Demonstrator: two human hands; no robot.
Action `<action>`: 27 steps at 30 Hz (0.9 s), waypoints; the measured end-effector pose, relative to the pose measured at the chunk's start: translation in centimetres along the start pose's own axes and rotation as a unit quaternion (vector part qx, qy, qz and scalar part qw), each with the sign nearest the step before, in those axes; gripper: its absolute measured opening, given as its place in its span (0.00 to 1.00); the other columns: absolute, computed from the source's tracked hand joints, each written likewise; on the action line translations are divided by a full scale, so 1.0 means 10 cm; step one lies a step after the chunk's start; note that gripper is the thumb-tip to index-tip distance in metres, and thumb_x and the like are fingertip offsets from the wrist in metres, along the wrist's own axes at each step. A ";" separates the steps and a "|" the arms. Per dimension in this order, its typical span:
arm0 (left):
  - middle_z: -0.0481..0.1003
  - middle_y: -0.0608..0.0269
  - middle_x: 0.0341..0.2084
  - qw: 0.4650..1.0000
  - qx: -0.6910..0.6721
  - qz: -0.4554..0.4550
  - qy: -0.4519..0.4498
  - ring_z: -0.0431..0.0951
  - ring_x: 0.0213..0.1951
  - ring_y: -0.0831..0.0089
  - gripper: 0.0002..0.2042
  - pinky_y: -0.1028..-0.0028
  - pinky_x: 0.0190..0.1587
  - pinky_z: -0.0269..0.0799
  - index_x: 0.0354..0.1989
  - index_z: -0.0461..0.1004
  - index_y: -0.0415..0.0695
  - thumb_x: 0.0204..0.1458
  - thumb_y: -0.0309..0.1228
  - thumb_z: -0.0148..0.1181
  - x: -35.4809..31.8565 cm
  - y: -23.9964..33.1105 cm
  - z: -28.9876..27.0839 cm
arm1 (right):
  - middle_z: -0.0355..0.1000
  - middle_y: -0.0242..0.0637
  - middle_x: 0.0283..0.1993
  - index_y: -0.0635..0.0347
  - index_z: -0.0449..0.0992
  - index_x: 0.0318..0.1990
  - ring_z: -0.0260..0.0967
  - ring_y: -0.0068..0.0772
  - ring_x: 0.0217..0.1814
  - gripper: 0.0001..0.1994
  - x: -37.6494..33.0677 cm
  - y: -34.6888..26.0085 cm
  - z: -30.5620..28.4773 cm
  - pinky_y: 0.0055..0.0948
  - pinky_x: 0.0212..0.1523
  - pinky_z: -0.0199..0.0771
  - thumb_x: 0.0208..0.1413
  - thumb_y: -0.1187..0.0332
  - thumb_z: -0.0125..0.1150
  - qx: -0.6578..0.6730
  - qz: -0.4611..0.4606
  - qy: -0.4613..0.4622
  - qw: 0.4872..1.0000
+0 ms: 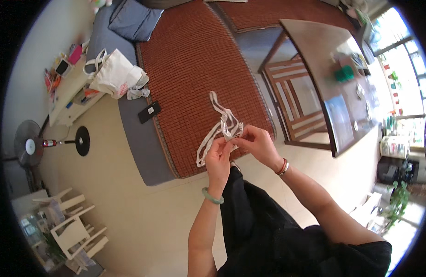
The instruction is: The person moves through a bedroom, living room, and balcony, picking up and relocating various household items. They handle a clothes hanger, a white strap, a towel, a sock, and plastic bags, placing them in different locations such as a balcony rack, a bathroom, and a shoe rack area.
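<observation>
Both my hands meet in front of me over a brown mat [190,60], fingers pinched on a bunched white cloth with long straps [229,127]. My left hand [216,159] grips its near side, fingertips closed. My right hand [259,144] pinches it from the right, close against the left fingertips. One strap loop reaches away from me across the mat; another hangs beside my left hand. How the cloth is folded between my fingers is hidden. A green bangle circles my left wrist, and a red band and a silver bracelet are on the right one.
A white tote bag [113,76] and a flat black rectangular item [149,112] lie on the grey seat at left. At right stands a dark table [312,51] with a slatted wooden chair [294,99]. A fan [30,145] and pale chairs [72,235] stand left.
</observation>
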State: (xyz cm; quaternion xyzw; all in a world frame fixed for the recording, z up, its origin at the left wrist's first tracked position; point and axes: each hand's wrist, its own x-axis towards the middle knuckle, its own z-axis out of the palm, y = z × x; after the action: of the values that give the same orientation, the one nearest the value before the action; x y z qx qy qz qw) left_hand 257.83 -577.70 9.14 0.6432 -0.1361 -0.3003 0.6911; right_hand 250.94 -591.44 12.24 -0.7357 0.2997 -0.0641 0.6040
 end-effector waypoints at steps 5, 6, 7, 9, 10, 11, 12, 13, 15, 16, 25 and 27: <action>0.78 0.65 0.32 0.997 -0.001 0.022 -0.070 0.76 0.31 0.81 0.07 0.82 0.37 0.70 0.43 0.74 0.36 0.60 0.26 0.56 -0.95 0.27 0.50 | 0.74 0.29 0.27 0.67 0.77 0.42 0.68 0.14 0.26 0.14 -1.15 -0.24 -0.48 0.18 0.25 0.70 0.53 0.67 0.68 0.133 0.023 -0.050 0.990; 0.77 0.65 0.31 0.996 -0.005 0.005 -0.091 0.76 0.30 0.81 0.08 0.82 0.35 0.70 0.43 0.74 0.36 0.61 0.27 0.56 -1.12 0.36 0.56 | 0.75 0.30 0.29 0.66 0.77 0.46 0.69 0.14 0.26 0.15 -1.37 -0.28 -0.58 0.17 0.25 0.70 0.54 0.67 0.68 0.135 0.029 -0.070 0.988; 0.77 0.66 0.31 0.994 -0.008 -0.013 -0.113 0.76 0.29 0.80 0.08 0.82 0.34 0.70 0.43 0.74 0.36 0.61 0.28 0.55 -1.28 0.45 0.63 | 0.75 0.30 0.29 0.66 0.77 0.45 0.69 0.14 0.26 0.15 -1.59 -0.32 -0.65 0.17 0.25 0.70 0.54 0.67 0.67 0.146 0.024 -0.050 0.988; 0.77 0.66 0.30 0.985 -0.021 -0.038 -0.166 0.73 0.25 0.82 0.10 0.82 0.28 0.67 0.45 0.73 0.37 0.62 0.31 0.54 -1.58 0.69 0.77 | 0.75 0.29 0.28 0.66 0.78 0.45 0.69 0.14 0.26 0.14 -1.96 -0.39 -0.76 0.17 0.24 0.70 0.55 0.67 0.67 0.168 0.009 -0.008 0.986; 0.77 0.66 0.30 0.981 -0.017 -0.046 -0.187 0.72 0.24 0.82 0.11 0.83 0.27 0.66 0.46 0.73 0.37 0.62 0.32 0.54 -1.69 0.81 0.85 | 0.75 0.29 0.28 0.66 0.78 0.42 0.70 0.14 0.26 0.12 -2.12 -0.42 -0.83 0.17 0.25 0.70 0.56 0.67 0.65 0.205 0.006 0.005 0.979; 0.77 0.66 0.30 0.977 -0.014 -0.054 -0.207 0.71 0.24 0.83 0.11 0.83 0.26 0.65 0.47 0.72 0.37 0.62 0.32 0.54 -1.79 0.89 0.92 | 0.75 0.29 0.28 0.66 0.78 0.41 0.70 0.14 0.26 0.11 -2.27 -0.43 -0.89 0.17 0.25 0.71 0.56 0.67 0.65 0.231 0.002 0.025 0.973; 0.76 0.68 0.28 0.970 -0.006 -0.031 -0.240 0.67 0.22 0.85 0.13 0.84 0.24 0.62 0.49 0.72 0.37 0.63 0.34 0.53 -1.84 0.98 1.03 | 0.75 0.29 0.28 0.65 0.78 0.40 0.70 0.15 0.26 0.10 -2.40 -0.43 -0.98 0.17 0.25 0.71 0.57 0.67 0.65 0.259 -0.005 0.046 0.965; 0.75 0.69 0.27 0.968 0.000 -0.026 -0.249 0.66 0.21 0.86 0.14 0.84 0.24 0.61 0.49 0.72 0.37 0.63 0.35 0.53 -1.91 1.07 1.11 | 0.75 0.29 0.28 0.65 0.78 0.39 0.71 0.15 0.26 0.09 -2.51 -0.44 -1.04 0.17 0.25 0.71 0.57 0.68 0.65 0.285 -0.012 0.063 0.956; 0.74 0.70 0.25 0.963 0.012 -0.015 -0.268 0.63 0.20 0.87 0.15 0.85 0.23 0.59 0.51 0.71 0.37 0.62 0.36 0.54 -2.01 1.26 1.24 | 0.74 0.30 0.29 0.63 0.76 0.38 0.71 0.18 0.25 0.07 -2.70 -0.48 -1.21 0.20 0.28 0.74 0.58 0.68 0.63 0.372 -0.010 0.094 0.923; 0.70 0.73 0.22 0.959 0.031 -0.028 -0.279 0.58 0.20 0.88 0.15 0.85 0.23 0.55 0.49 0.74 0.38 0.61 0.38 0.55 -2.04 1.30 1.25 | 0.73 0.30 0.29 0.63 0.75 0.38 0.70 0.19 0.25 0.07 -2.78 -0.47 -1.26 0.20 0.29 0.75 0.58 0.68 0.63 0.409 -0.004 0.121 0.904; 0.73 0.73 0.25 0.896 0.221 0.028 -0.383 0.64 0.25 0.86 0.12 0.82 0.27 0.60 0.36 0.78 0.38 0.61 0.36 0.56 -1.99 1.81 1.43 | 0.73 0.28 0.29 0.59 0.73 0.36 0.69 0.18 0.25 0.07 -3.29 0.18 -1.76 0.23 0.32 0.77 0.59 0.66 0.62 0.498 -0.014 0.289 0.818; 0.74 0.72 0.25 0.875 0.244 0.072 -0.411 0.65 0.26 0.85 0.12 0.81 0.28 0.61 0.36 0.78 0.37 0.61 0.35 0.56 -1.96 1.88 1.54 | 0.73 0.31 0.35 0.61 0.72 0.44 0.71 0.21 0.33 0.11 -3.36 0.25 -1.74 0.24 0.37 0.76 0.58 0.66 0.63 0.394 0.009 0.328 0.858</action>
State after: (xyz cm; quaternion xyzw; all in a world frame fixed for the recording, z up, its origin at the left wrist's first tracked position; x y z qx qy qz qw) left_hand 238.18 -578.75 33.36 0.5985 -0.5228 -0.4445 0.4134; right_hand 214.77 -589.00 23.46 -0.3696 0.4373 -0.4088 0.7106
